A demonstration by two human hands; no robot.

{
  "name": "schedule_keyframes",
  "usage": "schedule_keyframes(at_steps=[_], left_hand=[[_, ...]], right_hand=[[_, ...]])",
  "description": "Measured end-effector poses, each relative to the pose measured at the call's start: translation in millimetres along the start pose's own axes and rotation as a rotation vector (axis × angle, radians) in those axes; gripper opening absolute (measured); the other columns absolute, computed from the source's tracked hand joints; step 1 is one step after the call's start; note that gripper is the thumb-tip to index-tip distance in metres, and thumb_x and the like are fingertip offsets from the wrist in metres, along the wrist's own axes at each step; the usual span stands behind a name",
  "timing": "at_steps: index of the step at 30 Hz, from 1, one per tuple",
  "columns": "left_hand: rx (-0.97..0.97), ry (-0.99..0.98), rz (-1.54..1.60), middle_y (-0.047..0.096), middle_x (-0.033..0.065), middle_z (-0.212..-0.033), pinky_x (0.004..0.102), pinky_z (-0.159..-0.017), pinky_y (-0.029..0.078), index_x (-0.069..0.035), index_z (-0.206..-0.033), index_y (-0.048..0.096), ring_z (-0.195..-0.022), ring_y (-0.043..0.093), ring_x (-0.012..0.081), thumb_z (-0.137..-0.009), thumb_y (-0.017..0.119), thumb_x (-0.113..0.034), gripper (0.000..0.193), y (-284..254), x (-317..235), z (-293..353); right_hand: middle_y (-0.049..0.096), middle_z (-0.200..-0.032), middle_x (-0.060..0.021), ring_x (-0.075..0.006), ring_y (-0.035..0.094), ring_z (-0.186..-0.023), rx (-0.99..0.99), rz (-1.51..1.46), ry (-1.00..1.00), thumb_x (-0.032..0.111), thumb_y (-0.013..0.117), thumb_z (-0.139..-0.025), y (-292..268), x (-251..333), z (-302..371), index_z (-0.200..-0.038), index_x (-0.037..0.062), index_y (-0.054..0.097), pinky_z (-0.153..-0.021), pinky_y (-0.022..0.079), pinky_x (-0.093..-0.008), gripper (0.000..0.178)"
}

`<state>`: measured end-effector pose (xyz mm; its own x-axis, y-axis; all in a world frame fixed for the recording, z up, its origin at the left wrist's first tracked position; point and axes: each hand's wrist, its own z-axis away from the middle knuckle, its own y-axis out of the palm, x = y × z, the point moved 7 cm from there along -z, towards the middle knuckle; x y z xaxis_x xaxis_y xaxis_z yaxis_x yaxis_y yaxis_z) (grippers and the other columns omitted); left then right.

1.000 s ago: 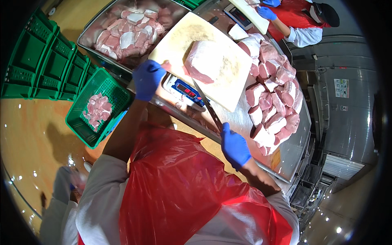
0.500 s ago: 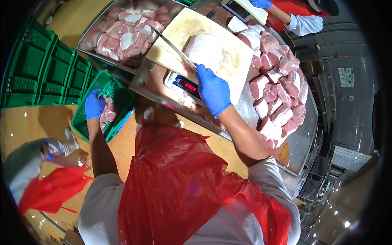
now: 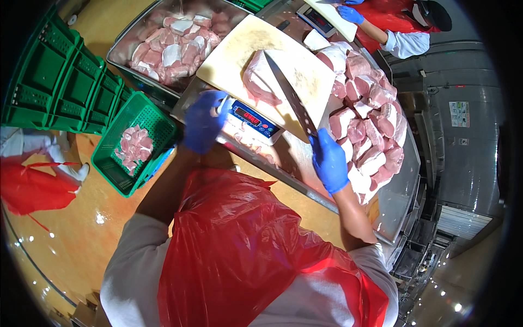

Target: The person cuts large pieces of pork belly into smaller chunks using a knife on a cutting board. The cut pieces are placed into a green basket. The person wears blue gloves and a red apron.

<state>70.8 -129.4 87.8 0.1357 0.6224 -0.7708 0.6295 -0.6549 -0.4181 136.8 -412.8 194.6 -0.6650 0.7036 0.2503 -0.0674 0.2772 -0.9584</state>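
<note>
My right hand (image 3: 329, 163), in a blue glove, grips the handle of a long knife (image 3: 287, 90). The blade slants up and left over the cream cutting board (image 3: 260, 34), its tip by a large piece of raw meat (image 3: 255, 78) lying there. My left hand (image 3: 204, 122), also gloved, is smeared by motion at the board's near left side, beside a digital scale (image 3: 255, 121) with a lit red display. Its fingers are too blurred to read. Small meat scraps (image 3: 134, 146) lie in a green perforated basket (image 3: 102, 169) to the left.
Thick meat pieces (image 3: 376, 131) are heaped on the steel table (image 3: 395, 204) at right. A metal tub (image 3: 121, 46) of cut meat stands at far left, near stacked green crates (image 3: 46, 82). A co-worker (image 3: 400, 27) works at far right; another person (image 3: 38, 174) is at left.
My left hand has left the basket and moved right to the scale, exposing the scraps. My right hand has moved right and nearer with the knife, whose blade now points up and left more steeply.
</note>
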Motion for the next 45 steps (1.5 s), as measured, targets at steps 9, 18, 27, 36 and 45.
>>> schedule_keyframes(at_steps=[9,18,27,36,45], left_hand=[[-0.031,-0.02,-0.131,0.062,0.016,-0.081,0.0465,-0.066,0.054,-0.005,-0.078,0.06,-0.075,0.063,0.0376,-0.079,0.066,-0.011,0.009,69.4,-6.3,-22.0],[-0.052,-0.154,-0.071,0.063,0.0132,-0.077,0.0429,-0.065,0.05,-0.007,-0.08,0.062,-0.071,0.063,0.035,-0.079,0.067,-0.008,0.005,40.1,24.1,3.3],[0.463,-0.221,-0.781,0.069,0.0251,-0.109,0.0488,-0.086,0.054,-0.001,-0.111,0.069,-0.099,0.067,0.0415,-0.093,0.059,-0.017,0.026,-151.9,295.7,142.0],[0.068,0.076,0.118,0.071,0.0115,-0.114,0.0322,-0.09,0.054,-0.001,-0.116,0.069,-0.103,0.068,0.0215,-0.097,0.066,-0.016,0.024,-55.7,98.3,-75.3],[0.354,0.001,0.208,0.067,0.0162,-0.121,0.0326,-0.099,0.048,0.006,-0.124,0.062,-0.113,0.062,0.0242,-0.092,0.066,-0.024,0.044,109.8,68.7,-122.2]], right_hand=[[0.063,-0.082,-0.0217,-0.0433,0.064,-0.068,0.06,0.157,-0.051,0.017,0.058,-0.098,19.3,11.4,-28.1,-0.104,0.0076,0.05,-0.056,0.051,-0.0503,0.014],[0.068,-0.084,-0.0244,-0.0437,0.068,-0.077,0.246,0.113,-0.067,0.012,0.057,-0.091,83.6,21.8,-74.9,-0.116,0.0059,0.05,-0.066,0.054,-0.0516,0.027],[0.069,-0.089,-0.0239,-0.0454,0.067,-0.081,-0.179,-0.28,0.054,0.019,0.057,-0.101,27.7,17.9,-54.2,-0.109,0.0037,0.056,-0.065,0.053,-0.0507,0.017],[0.064,-0.074,-0.0064,-0.0097,0.059,-0.059,-0.352,-0.76,0.373,0.022,0.055,-0.105,21.2,-45.6,-37.4,-0.106,0.0,0.056,-0.05,0.047,-0.0284,0.022],[0.063,-0.075,-0.0074,-0.0113,0.06,-0.056,-0.33,-0.828,0.463,0.017,0.053,-0.105,44.2,-56.8,8.1,-0.105,-0.0019,0.054,-0.05,0.048,-0.0278,0.019]])
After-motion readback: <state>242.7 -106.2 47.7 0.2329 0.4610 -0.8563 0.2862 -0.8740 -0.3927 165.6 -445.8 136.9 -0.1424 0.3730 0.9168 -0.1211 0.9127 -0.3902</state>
